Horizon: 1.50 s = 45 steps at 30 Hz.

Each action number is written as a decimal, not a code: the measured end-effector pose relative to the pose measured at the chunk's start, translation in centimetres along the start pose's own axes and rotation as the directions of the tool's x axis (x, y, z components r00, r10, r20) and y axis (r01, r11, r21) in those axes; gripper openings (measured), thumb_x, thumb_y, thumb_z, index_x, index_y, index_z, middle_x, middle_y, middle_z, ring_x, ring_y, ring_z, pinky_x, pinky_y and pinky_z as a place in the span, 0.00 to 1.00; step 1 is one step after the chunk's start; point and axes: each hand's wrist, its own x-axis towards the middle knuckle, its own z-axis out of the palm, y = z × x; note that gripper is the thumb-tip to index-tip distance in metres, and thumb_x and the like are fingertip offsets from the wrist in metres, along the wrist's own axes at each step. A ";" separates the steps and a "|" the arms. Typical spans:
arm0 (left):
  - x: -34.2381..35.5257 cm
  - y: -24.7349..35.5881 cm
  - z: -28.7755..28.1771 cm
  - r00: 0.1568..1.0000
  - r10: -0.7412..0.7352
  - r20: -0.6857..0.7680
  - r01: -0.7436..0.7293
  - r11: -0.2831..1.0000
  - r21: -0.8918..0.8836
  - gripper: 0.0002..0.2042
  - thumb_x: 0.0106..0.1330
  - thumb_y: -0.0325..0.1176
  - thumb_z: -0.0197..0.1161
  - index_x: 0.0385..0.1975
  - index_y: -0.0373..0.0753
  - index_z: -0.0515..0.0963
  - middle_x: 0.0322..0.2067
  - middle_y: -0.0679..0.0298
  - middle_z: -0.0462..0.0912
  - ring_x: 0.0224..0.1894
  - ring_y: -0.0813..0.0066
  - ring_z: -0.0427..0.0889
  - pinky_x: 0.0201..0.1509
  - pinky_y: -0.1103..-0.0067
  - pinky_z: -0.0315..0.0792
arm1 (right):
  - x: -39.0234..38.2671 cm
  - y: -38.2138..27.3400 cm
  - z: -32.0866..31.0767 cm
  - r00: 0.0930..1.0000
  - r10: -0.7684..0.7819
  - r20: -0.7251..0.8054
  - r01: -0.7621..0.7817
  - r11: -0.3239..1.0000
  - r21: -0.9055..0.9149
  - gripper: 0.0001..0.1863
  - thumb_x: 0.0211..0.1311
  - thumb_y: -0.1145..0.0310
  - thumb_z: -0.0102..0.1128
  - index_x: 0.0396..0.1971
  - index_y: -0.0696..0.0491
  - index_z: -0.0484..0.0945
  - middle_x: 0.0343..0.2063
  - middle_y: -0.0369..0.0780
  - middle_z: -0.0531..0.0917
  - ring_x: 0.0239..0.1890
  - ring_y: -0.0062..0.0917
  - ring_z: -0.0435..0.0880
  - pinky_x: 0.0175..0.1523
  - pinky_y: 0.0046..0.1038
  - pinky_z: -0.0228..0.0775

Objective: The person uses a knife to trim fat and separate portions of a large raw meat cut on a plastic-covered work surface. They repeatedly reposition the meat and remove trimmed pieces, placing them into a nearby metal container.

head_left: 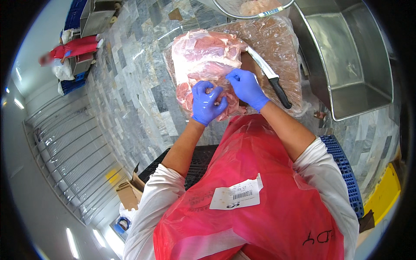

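Note:
A large slab of raw pink meat [206, 47] with pale fat lies on a brown board [281, 47] covered in clear plastic. My left hand [208, 102], in a blue glove, rests on the meat's lower part with its fingers curled into it. My right hand [248, 90], also gloved, is pinched at the meat's right side; what lies between its fingertips is too small to make out. A knife [279, 90] with a black handle and pale blade lies on the board just right of my right hand, its blade along the meat's edge.
A steel bin [355, 52] stands at the right, beside a steel hoop [245, 15]. Below are a blue plastic pallet [349, 180], a black pallet [203, 154], a yellow object [381, 195] and cardboard [128, 199]. A person in a red apron [80, 45] is at the far upper left among steel bins.

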 end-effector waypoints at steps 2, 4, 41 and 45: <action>0.1 0.1 0.1 1.000 0.002 0.001 -0.002 1.000 0.006 0.15 0.49 0.34 0.75 0.37 0.44 0.85 0.42 0.55 0.74 0.49 0.53 0.74 0.55 0.61 0.69 | 0.1 -0.2 0.1 0.999 0.035 -0.008 -0.036 0.999 -0.039 0.09 0.64 0.68 0.62 0.35 0.58 0.85 0.34 0.52 0.87 0.38 0.46 0.89 0.45 0.40 0.80; 0.0 0.1 0.1 1.000 -0.009 0.004 0.009 1.000 0.006 0.12 0.50 0.33 0.74 0.35 0.43 0.84 0.41 0.55 0.74 0.49 0.53 0.74 0.55 0.61 0.68 | 0.4 0.2 0.0 1.000 0.025 -0.004 -0.025 0.999 -0.021 0.09 0.64 0.68 0.62 0.36 0.58 0.86 0.34 0.52 0.87 0.37 0.44 0.89 0.45 0.39 0.80; -1.2 0.6 -2.0 0.980 -0.199 0.007 0.199 0.973 -0.116 0.25 0.64 0.31 0.70 0.62 0.41 0.76 0.65 0.43 0.70 0.66 0.46 0.72 0.70 0.59 0.68 | -15.3 -3.0 -17.4 0.955 0.264 -0.135 -0.296 0.815 -0.499 0.20 0.63 0.67 0.61 0.54 0.57 0.75 0.43 0.58 0.84 0.46 0.54 0.86 0.52 0.50 0.77; 0.5 -3.6 -3.4 0.910 -0.328 -0.252 0.325 0.944 -0.056 0.28 0.68 0.35 0.69 0.66 0.33 0.72 0.69 0.45 0.68 0.69 0.46 0.69 0.72 0.60 0.65 | -19.6 -8.1 -20.0 0.964 0.265 0.033 -0.238 0.910 -0.340 0.19 0.68 0.65 0.61 0.56 0.55 0.78 0.39 0.55 0.86 0.41 0.51 0.87 0.48 0.47 0.79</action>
